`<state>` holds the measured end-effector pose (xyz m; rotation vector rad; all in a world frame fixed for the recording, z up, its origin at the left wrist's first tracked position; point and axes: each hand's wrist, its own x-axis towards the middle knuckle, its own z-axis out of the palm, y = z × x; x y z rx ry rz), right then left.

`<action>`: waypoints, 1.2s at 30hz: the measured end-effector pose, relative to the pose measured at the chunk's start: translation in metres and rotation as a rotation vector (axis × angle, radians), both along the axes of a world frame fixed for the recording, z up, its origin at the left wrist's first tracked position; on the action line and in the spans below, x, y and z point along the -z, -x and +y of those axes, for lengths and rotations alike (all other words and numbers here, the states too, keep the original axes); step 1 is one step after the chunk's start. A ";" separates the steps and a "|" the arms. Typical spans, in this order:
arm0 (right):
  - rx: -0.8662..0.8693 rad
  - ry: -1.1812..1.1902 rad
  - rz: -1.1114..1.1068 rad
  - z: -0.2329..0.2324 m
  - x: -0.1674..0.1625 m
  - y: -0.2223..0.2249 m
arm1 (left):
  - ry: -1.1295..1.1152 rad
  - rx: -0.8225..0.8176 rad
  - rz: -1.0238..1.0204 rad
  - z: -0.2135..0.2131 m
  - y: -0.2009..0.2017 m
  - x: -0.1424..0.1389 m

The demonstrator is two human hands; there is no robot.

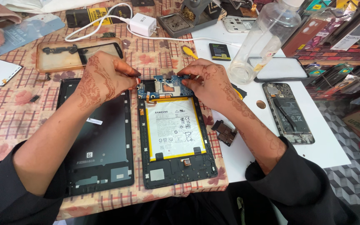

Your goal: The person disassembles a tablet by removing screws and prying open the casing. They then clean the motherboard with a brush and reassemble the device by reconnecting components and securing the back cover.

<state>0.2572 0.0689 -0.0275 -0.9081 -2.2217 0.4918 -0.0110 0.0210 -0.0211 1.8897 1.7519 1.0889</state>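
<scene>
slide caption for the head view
Both hands, left and right, on the circuit board of an opened tablet.

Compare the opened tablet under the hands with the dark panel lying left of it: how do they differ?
The opened tablet with the white battery shows its battery and blue circuit board; the dark flat back panel shows a plain, mostly bare surface. Both hands, left and right, touch the tablet's top edge; only the left forearm crosses above the panel. Both are rectangular, similar in size, lying flat on the patterned tablecloth.
</scene>
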 end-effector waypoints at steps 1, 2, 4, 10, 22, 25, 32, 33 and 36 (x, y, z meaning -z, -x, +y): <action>-0.008 -0.012 -0.002 -0.001 0.000 0.000 | -0.011 -0.004 0.007 -0.001 -0.001 0.000; -0.016 -0.024 -0.001 0.000 0.000 0.000 | -0.003 0.000 0.001 0.000 0.000 0.000; -0.022 -0.022 -0.002 0.000 0.001 0.001 | 0.015 0.009 -0.009 0.000 0.001 0.000; -0.019 -0.015 -0.041 -0.001 0.001 0.001 | -0.016 0.015 0.071 0.000 0.001 0.001; -0.053 -0.182 -0.125 -0.001 0.005 -0.002 | -0.044 0.043 0.148 -0.002 0.001 0.001; -0.052 -0.188 -0.131 -0.001 0.005 -0.003 | -0.038 0.032 0.162 -0.003 0.000 0.000; -0.032 -0.154 -0.118 -0.006 0.006 0.002 | -0.138 0.042 0.302 0.000 0.002 0.002; -0.022 -0.145 -0.119 -0.008 0.006 0.002 | -0.152 0.046 0.300 -0.001 0.001 0.001; -0.029 -0.138 -0.083 -0.008 0.005 0.003 | -0.184 0.063 0.334 0.000 0.002 0.002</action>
